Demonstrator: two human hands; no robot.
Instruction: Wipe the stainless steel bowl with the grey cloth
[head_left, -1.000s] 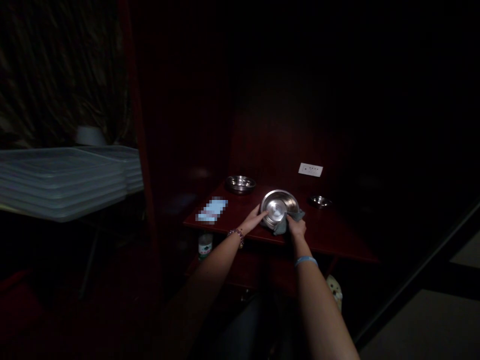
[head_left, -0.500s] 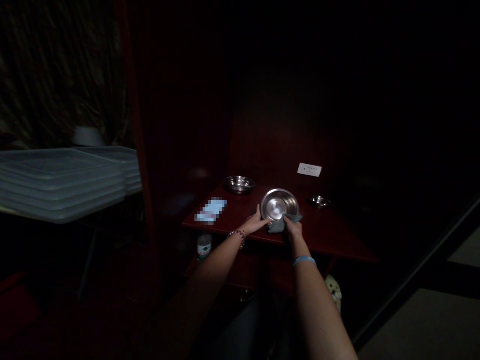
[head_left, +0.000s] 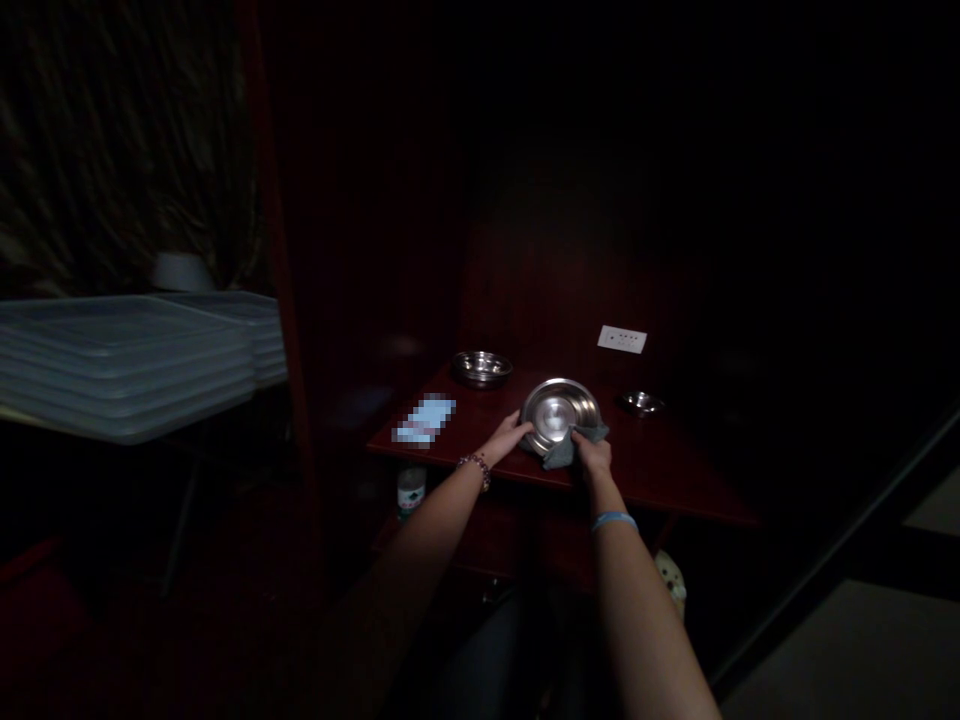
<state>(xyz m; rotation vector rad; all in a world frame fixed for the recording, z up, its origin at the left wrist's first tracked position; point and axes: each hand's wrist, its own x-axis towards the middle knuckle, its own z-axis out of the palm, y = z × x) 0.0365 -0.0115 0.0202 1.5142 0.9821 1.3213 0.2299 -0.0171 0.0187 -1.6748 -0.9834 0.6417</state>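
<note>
A shiny metal bowl [head_left: 555, 412] is tilted toward me above the dark red table [head_left: 675, 480]. My left hand [head_left: 511, 436] grips its left rim, thumb on the inner side. A grey cloth [head_left: 559, 452] lies over the lower right rim, and my right hand [head_left: 592, 452] is closed on it there, pressing it against the bowl. Further back on the left rest metal bowls [head_left: 481, 370], seemingly stacked. A smaller metal dish [head_left: 641, 403] sits to the right.
A blurred-out bright flat item [head_left: 425, 420] lies at the table's left. Below are a labelled bottle [head_left: 411, 490] and a pale plush-like item [head_left: 670, 578]. Stacked translucent lids or trays [head_left: 120, 370] stand at far left; a white socket panel [head_left: 622, 339] is on the back wall.
My right hand and the cloth have shifted slightly to the right along the rim. My left hand has slid a little left and up on the bowl. The view has moved slightly.
</note>
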